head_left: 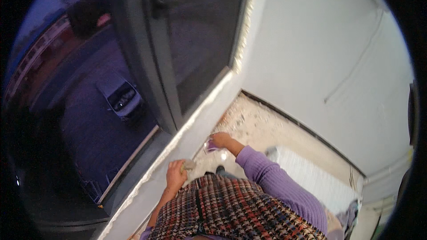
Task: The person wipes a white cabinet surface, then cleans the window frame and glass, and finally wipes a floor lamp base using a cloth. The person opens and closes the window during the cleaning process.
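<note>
My left hand (176,173) is closed beside the low wall under the window, its fingers round a small grey-green piece (190,164) that looks like a crumpled rag. Further forward, my right hand (219,140) reaches down near the foot of the same wall. A small purple object with a pale edge (211,146) is in its grip; its kind is too small and blurred to make out. Beneath both hands lies the pale floor (271,126), strewn with crumbs of debris toward the corner.
At left, a dark-framed window (155,53) shows a parked car (124,100) outside. Rough yellowish foam (243,40) edges the frame. A plain white wall (320,53) rises at right with a dark strip along its base. A long white wrapped slab (307,173) lies to my right.
</note>
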Demonstrator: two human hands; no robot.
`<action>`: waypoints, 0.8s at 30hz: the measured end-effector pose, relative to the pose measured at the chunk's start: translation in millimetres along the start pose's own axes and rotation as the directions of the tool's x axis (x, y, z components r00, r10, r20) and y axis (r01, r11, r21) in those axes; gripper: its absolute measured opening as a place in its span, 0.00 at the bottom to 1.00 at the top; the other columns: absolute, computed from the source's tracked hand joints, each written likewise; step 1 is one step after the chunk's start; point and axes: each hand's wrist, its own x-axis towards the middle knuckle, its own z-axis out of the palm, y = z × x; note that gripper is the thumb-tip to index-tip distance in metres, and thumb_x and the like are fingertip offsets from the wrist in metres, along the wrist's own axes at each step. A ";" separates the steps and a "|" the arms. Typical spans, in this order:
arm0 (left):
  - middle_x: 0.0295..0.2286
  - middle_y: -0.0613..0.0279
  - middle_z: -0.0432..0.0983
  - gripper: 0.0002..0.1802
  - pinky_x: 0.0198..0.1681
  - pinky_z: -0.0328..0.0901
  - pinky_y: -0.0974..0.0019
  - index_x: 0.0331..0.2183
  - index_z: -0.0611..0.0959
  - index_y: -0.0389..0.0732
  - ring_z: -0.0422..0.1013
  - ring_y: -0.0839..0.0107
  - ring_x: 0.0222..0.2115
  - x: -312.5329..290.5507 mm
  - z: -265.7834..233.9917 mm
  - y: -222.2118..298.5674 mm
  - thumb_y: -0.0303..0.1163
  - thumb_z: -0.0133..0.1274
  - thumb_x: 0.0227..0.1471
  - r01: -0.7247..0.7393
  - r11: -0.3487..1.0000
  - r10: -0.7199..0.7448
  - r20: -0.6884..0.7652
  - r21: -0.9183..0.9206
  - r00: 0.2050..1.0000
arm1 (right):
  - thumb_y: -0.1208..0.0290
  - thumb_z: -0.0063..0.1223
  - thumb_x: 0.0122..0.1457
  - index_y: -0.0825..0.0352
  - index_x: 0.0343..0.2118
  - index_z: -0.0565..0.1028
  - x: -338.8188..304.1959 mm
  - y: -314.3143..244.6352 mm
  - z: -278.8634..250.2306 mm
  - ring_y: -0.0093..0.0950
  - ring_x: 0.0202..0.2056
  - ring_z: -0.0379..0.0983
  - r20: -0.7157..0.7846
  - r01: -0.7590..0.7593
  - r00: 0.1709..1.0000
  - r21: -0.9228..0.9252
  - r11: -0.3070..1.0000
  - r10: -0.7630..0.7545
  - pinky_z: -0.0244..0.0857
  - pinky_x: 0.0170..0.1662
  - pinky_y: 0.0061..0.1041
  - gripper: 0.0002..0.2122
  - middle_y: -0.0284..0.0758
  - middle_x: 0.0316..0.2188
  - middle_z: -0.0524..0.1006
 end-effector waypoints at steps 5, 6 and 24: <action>0.49 0.49 0.72 0.26 0.56 0.61 0.52 0.53 0.76 0.38 0.64 0.47 0.51 4.4 10.3 -9.8 0.22 0.50 0.49 0.073 0.992 -0.084 0.104 0.107 0.991 | 0.58 0.61 0.50 0.62 0.37 0.80 -129.3 112.1 66.3 0.43 0.43 0.78 0.157 -0.136 0.981 0.122 0.983 0.116 0.73 0.42 0.39 0.15 0.42 0.43 0.80; 0.49 0.49 0.71 0.26 0.56 0.61 0.52 0.53 0.76 0.38 0.64 0.46 0.51 8.4 16.3 -12.7 0.22 0.49 0.50 0.079 0.992 -0.092 0.124 0.101 0.988 | 0.58 0.60 0.51 0.65 0.37 0.79 -163.3 116.0 60.2 0.47 0.41 0.77 0.180 -0.363 0.928 0.235 0.902 0.326 0.72 0.43 0.41 0.16 0.46 0.38 0.80; 0.43 0.50 0.74 0.23 0.49 0.67 0.53 0.54 0.76 0.43 0.70 0.50 0.46 258.1 192.3 113.2 0.35 0.52 0.57 -0.244 0.914 0.047 0.514 0.323 0.857 | 0.58 0.49 0.68 0.70 0.54 0.74 -351.3 270.2 103.9 0.22 0.45 0.73 -0.139 -0.382 0.494 0.852 0.358 0.858 0.65 0.52 0.24 0.21 0.32 0.44 0.78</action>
